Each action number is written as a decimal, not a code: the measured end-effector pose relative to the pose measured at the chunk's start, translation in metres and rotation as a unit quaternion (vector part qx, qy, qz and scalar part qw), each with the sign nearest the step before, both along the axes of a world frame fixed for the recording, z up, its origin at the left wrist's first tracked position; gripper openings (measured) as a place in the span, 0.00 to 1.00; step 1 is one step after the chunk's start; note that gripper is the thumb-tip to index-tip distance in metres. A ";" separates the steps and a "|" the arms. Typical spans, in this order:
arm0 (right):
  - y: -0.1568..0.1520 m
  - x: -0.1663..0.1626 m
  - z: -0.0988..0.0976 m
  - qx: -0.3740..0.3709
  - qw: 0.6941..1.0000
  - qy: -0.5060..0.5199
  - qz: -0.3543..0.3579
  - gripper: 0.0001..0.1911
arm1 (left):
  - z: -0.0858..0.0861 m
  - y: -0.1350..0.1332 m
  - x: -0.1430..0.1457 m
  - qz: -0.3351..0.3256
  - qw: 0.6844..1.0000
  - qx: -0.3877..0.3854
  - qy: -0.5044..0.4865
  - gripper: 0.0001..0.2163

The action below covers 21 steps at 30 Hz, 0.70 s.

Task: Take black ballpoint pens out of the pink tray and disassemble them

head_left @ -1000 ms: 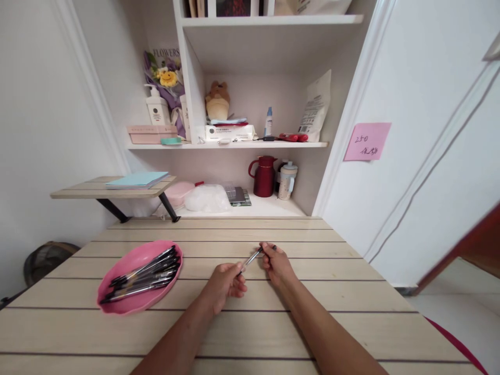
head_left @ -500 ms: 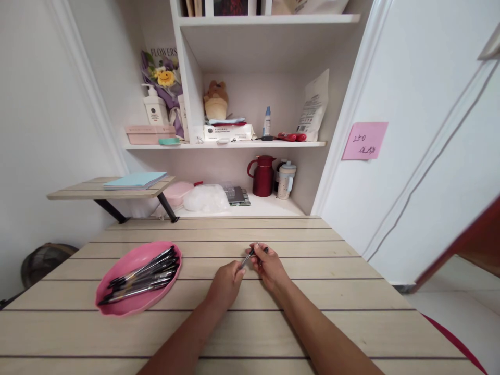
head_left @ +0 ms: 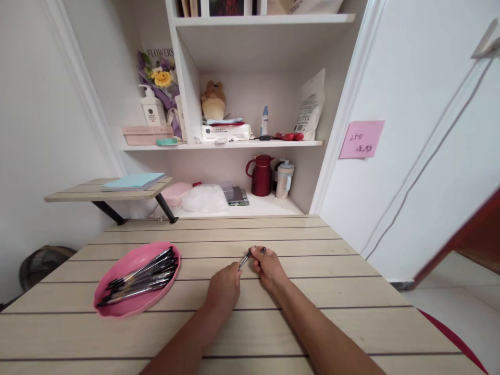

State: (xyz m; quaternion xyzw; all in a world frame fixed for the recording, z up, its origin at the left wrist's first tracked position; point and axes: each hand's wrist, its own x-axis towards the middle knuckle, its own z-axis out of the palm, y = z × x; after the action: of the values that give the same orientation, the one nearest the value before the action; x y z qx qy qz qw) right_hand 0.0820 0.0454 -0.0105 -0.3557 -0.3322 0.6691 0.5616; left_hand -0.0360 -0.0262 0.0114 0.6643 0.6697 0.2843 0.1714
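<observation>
Holding a pen (head_left: 244, 260) over the tabletop (head_left: 250, 333)
Clasped in the left grip (head_left: 224, 287), pinched in the right grip (head_left: 269, 266); could slip and drop if tugged while pinched too lightly.

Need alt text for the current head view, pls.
A person's left hand and right hand hold a pen between them over a slatted desk. To the left, a pink dish holds a heap of pens; behind, white shelves hold items including a red jug.
</observation>
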 end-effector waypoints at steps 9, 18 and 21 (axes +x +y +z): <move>-0.005 0.001 0.006 0.023 0.997 -0.017 0.065 0.20 | -0.010 0.005 -0.003 -0.032 0.961 -0.066 -0.267 0.13; -0.005 -0.002 0.008 0.007 0.999 -0.042 0.024 0.17 | -0.002 0.007 -0.002 -0.029 0.945 -0.046 -0.322 0.10; -0.003 0.003 0.010 0.011 0.998 -0.035 0.051 0.16 | 0.000 0.006 0.000 -0.055 0.880 -0.169 -0.440 0.13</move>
State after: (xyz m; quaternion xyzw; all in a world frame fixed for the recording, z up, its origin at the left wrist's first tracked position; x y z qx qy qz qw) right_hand 0.0849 0.0423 -0.0009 -0.3556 -0.3764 0.6804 0.5186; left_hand -0.0364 -0.0200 0.0117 0.4674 0.5255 0.4203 0.5734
